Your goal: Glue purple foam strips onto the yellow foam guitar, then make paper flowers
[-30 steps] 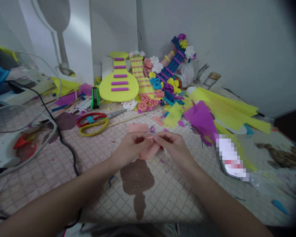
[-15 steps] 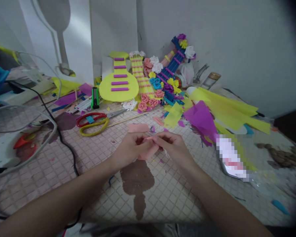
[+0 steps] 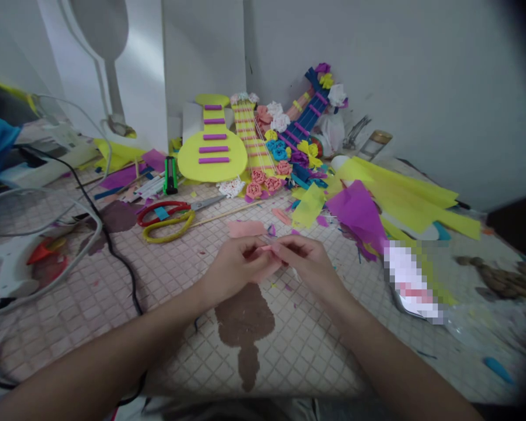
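Pink paper (image 3: 265,272) is in front of you, pinched between your left hand (image 3: 232,263) and right hand (image 3: 311,260), just above the desk (image 3: 328,333). Both hands have hold of it: left thumb laid across the sheet with the fingers curled round, right thumb and index tips closed on its upper right edge. No clear gap at either pinch. Lower fingers of both hands are partly hidden; can't tell how tightly they're curled.

Position: paper lies to the right of your left palm and left of your right palm, about equally near both. Left hand covers more of it. Fingertips nearly meet at the top edge.

Direction: top edge looks folded or rolled, running roughly left to right from one pinch to the other. The loose part slants down and back toward you, below the left thumb. Long axis of the whole sheet: can't tell, too much covered.

Around it: another pink piece (image 3: 246,228) flat just beyond your fingers, longer side left-right; scissors (image 3: 169,221) beyond and left; brown patch (image 3: 245,316) on your side, below the paper.
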Available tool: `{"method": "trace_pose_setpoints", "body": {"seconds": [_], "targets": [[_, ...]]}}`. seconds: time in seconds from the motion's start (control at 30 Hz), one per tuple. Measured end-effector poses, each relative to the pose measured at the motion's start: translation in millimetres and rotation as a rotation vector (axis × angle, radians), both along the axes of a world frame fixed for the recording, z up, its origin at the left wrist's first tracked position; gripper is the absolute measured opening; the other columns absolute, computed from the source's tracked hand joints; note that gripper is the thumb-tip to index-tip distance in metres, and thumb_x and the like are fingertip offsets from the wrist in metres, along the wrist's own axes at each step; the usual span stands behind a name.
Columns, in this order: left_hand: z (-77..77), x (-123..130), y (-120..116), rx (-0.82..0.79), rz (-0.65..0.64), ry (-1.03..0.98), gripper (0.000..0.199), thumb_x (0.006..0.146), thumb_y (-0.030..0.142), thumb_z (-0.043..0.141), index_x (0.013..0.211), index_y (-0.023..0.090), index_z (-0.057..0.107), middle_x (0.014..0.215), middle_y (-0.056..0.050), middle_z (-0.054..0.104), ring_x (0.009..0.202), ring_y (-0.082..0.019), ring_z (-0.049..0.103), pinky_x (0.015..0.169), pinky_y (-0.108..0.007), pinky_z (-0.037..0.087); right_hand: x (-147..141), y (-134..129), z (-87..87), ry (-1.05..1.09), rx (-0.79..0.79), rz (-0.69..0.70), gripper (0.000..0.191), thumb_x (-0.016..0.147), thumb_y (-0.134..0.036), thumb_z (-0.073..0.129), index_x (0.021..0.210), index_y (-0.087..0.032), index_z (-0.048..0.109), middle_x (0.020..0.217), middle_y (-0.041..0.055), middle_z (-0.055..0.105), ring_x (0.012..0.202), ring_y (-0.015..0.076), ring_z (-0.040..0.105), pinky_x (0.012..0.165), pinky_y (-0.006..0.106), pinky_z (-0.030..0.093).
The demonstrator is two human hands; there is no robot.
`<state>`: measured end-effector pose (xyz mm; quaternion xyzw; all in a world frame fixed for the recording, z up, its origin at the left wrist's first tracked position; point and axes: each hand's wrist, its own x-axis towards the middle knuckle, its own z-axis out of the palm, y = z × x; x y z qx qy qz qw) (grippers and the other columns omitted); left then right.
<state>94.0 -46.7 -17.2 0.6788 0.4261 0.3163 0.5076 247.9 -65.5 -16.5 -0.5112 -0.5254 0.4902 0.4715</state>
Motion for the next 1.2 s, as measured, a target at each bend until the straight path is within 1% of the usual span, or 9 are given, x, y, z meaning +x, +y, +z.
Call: {"method": "trace_pose_setpoints", "body": {"seconds": [0.13,0.23,0.33,0.43,0.6,0.73,0.9,1.07,1.2], "targets": [[1.0,0.6,0.0,0.018,0.003,-0.025,0.023,0.075,0.034,0.053,0.075,0.014,0.063,0.063,0.001,0.056,0.055,-0.008,0.046,0.049,-0.017,0.035,1.4,0.8,-1.0,-0.050,0.054,0.002,0.008,0.071,-0.029,0.065,0.072,-0.022,0.069,0.071,0.0002,0.065,0.067,0.0133,0.056,0.063,0.027,0.042],[1.4,1.0,0.2,0.019,0.004,-0.005,0.023,0.075,0.033,0.054,0.074,0.013,0.064,0.061,0.002,0.056,0.054,-0.008,0.046,0.048,-0.017,0.034,1.7,0.9,-2.3,-0.092,0.108,-0.016,0.007,0.071,-0.027,0.064,0.070,-0.021,0.068,0.067,-0.0001,0.063,0.065,0.0130,0.054,0.060,0.027,0.041],[1.2,1.4,0.0,0.017,0.013,0.026,0.022,0.074,0.032,0.053,0.074,0.012,0.064,0.059,0.002,0.054,0.054,-0.008,0.045,0.049,-0.018,0.034,0.7,0.5,-3.3,-0.077,0.096,-0.021,0.007,0.071,-0.027,0.064,0.069,-0.020,0.066,0.066,-0.0002,0.061,0.063,0.0126,0.052,0.058,0.027,0.039],[0.4,1.1,-0.8,0.040,0.008,0.031,0.021,0.075,0.029,0.051,0.073,0.013,0.064,0.062,0.002,0.056,0.058,-0.009,0.048,0.053,-0.018,0.036,0.1,0.4,-3.5,-0.073,0.080,-0.003,0.009,0.070,-0.029,0.065,0.071,-0.020,0.066,0.066,-0.0001,0.060,0.063,0.0128,0.052,0.059,0.027,0.040],[0.2,0.2,-1.1,0.055,0.006,0.096,0.021,0.075,0.029,0.050,0.073,0.013,0.064,0.063,0.001,0.058,0.059,-0.010,0.049,0.053,-0.019,0.035,0.4,0.7,-3.6,-0.129,0.155,0.012,0.006,0.071,-0.026,0.063,0.069,-0.020,0.064,0.067,-0.0002,0.058,0.064,0.0128,0.051,0.059,0.027,0.039],[2.1,0.1,-1.0,0.084,0.000,0.111,0.019,0.074,0.026,0.049,0.070,0.013,0.062,0.064,0.001,0.058,0.061,-0.010,0.050,0.056,-0.019,0.037,-0.1,0.4,-3.9,-0.111,0.160,0.029,0.006,0.071,-0.026,0.063,0.072,-0.021,0.064,0.068,-0.0002,0.059,0.066,0.0132,0.052,0.062,0.028,0.041],[4.3,0.2,-3.0,0.121,0.015,0.183,0.021,0.074,0.026,0.049,0.061,0.013,0.059,0.055,0.004,0.049,0.054,-0.008,0.043,0.050,-0.018,0.033,0.0,-0.3,-3.5,-0.108,0.173,0.088,0.006,0.072,-0.026,0.064,0.076,-0.022,0.067,0.074,0.0015,0.063,0.072,0.0153,0.056,0.067,0.031,0.043],[3.7,0.5,-3.2,0.144,0.004,0.164,0.021,0.074,0.026,0.049,0.057,0.014,0.054,0.052,0.006,0.044,0.052,-0.007,0.039,0.050,-0.018,0.031,-0.2,-0.4,-3.6,-0.086,0.108,0.101,0.010,0.074,-0.030,0.062,0.075,-0.021,0.066,0.074,0.0020,0.064,0.072,0.0156,0.058,0.067,0.031,0.044],[3.6,0.3,-3.0,0.161,0.017,0.175,0.022,0.073,0.026,0.049,0.055,0.014,0.051,0.050,0.006,0.040,0.051,-0.007,0.037,0.049,-0.018,0.030,-0.6,-0.8,-2.7,-0.083,0.104,0.116,0.012,0.074,-0.032,0.062,0.077,-0.020,0.065,0.076,0.0026,0.065,0.074,0.0158,0.058,0.069,0.032,0.045]]}}
